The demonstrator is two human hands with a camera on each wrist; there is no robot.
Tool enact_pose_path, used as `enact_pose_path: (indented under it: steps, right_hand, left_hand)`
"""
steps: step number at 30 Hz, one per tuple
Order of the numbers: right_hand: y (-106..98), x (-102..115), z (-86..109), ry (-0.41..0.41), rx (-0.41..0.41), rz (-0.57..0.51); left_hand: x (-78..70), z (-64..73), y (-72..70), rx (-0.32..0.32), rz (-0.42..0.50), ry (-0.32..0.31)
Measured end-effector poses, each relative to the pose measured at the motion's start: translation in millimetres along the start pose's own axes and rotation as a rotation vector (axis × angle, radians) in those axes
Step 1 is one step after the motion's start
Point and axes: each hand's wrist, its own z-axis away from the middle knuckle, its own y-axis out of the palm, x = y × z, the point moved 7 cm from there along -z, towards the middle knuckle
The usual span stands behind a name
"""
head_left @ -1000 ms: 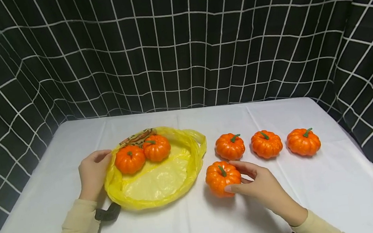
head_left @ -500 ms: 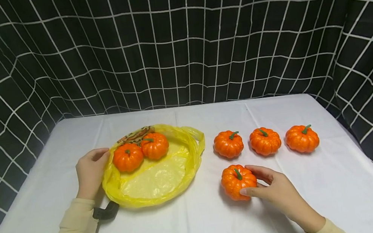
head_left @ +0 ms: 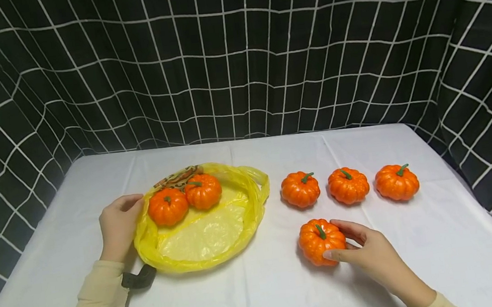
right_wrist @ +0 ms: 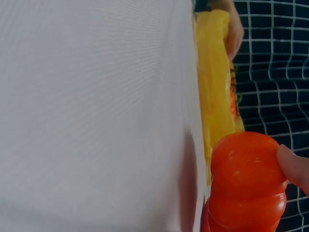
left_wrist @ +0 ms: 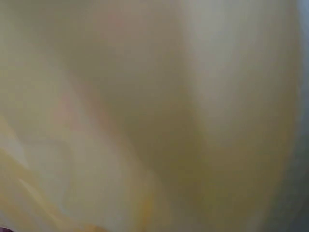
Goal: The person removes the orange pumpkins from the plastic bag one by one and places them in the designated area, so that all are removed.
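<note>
My right hand (head_left: 375, 252) grips a small orange pumpkin (head_left: 316, 243) with a green stem, thumb on its near side and fingers behind. In the right wrist view the thumb (right_wrist: 293, 166) presses on the same ribbed pumpkin, low over the tablecloth. At the left, my left hand (head_left: 118, 227) holds the rim of a yellow plastic bag (head_left: 219, 264); its fingertips are partly hidden by the bag. The bag lies spread wide, with two pumpkins, one (head_left: 168, 206) beside the other (head_left: 203, 191), inside at the back left. Only blurred yellow fills the left wrist view.
Three more pumpkins stand in a row behind my right hand: left (head_left: 300, 189), middle (head_left: 348, 185) and right (head_left: 396, 182). A white cloth (head_left: 266, 301) covers the table. Black curtains with white grid lines (head_left: 236, 64) enclose the back and sides.
The pumpkin in my right hand has moved right and slightly nearer, away from the bag. My left hand and the bag have stayed nearly in place.
</note>
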Motion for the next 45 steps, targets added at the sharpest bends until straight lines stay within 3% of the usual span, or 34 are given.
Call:
enact_pose_path:
  steps: [4,12,25,31,34,38,42,45]
  right_hand:
    - [-2.4,-0.2,-1.9,-0.001,-0.006,0.015]
    - [-3.6,-14.3,-4.0,0.088,0.016,0.051]
    - [-2.7,-13.9,-8.2,0.042,0.073,0.017]
    - [-5.6,-5.3,-8.2,-0.010,0.039,0.014]
    - [-11.4,3.6,-4.5,-0.058,-0.053,-0.021]
    - [-15.3,23.6,3.1,-0.187,-0.163,-0.133]
    - [-6.5,47.8,6.3,-0.302,-0.159,-0.233]
    - [5.0,67.0,2.1,-0.338,-0.127,-0.265]
  left_hand:
    - [0.3,-0.1,-0.7,0.001,0.011,-0.010]
    - [3.7,6.2,5.5,0.017,0.006,-0.027]
    - [-1.6,3.1,2.5,0.018,0.009,-0.025]
    - [-2.8,1.5,-1.0,0.004,0.009,-0.017]
    - [-2.5,1.5,-0.5,0.004,0.009,-0.016]
    - [-2.6,1.8,1.8,0.019,0.014,-0.019]
    - [-3.3,2.3,1.0,0.017,0.009,-0.022]
    - [-3.4,1.4,0.7,0.013,0.018,-0.022]
